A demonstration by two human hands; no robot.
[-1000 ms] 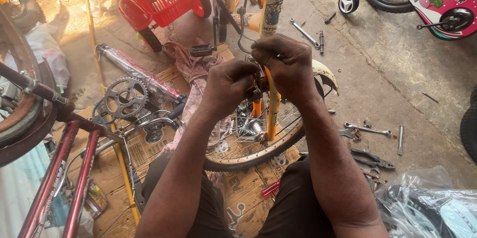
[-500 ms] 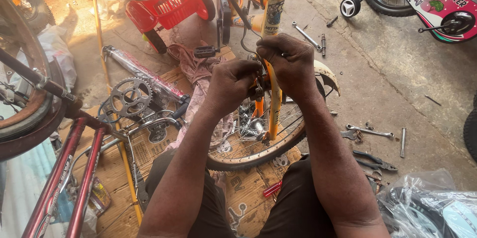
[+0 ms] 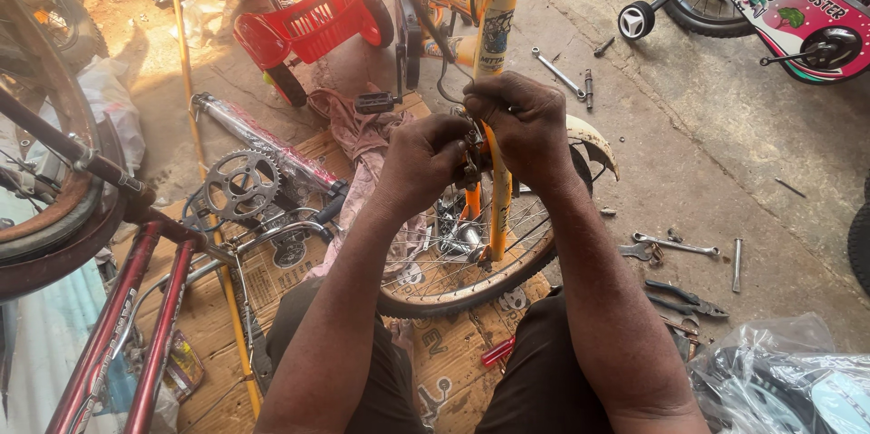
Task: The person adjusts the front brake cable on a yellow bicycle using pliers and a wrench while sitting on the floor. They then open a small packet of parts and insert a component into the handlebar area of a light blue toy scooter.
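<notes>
So both hands are bunched up around the top of the yellow fork (image 3: 497, 182), right in the centre of the frame; left hand (image 3: 424, 162) is curled shut around the brake hardware there, right hand (image 3: 524, 121) is closed over the fork crown from the other side, and the fingertips of the two nearly meet; can't really tell what small part is pinched between them, it's hidden.

The fork itself is yellow-orange with an orange strip down the leg, runs up into a yellow head tube with a sticker on it; it straddles the small wheel (image 3: 471, 262), which has a dark tyre, a tan rim and thin silver spokes; a cream mudguard (image 3: 594, 139) pokes out just right of the right hand.

Around it: wheel sits on flattened cardboard (image 3: 272, 289) lower centre; a pinkish rag (image 3: 358, 130) lies just left of the hands; a silver chainring (image 3: 240, 185) further left; red kids' trike (image 3: 299, 8) top left-centre; spanners (image 3: 675, 244) and pliers (image 3: 684, 298) on the concrete floor (image 3: 725, 144) at the right; a dark red bike frame (image 3: 136, 325) bottom left; clear plastic bag (image 3: 788, 380) bottom right corner.
</notes>
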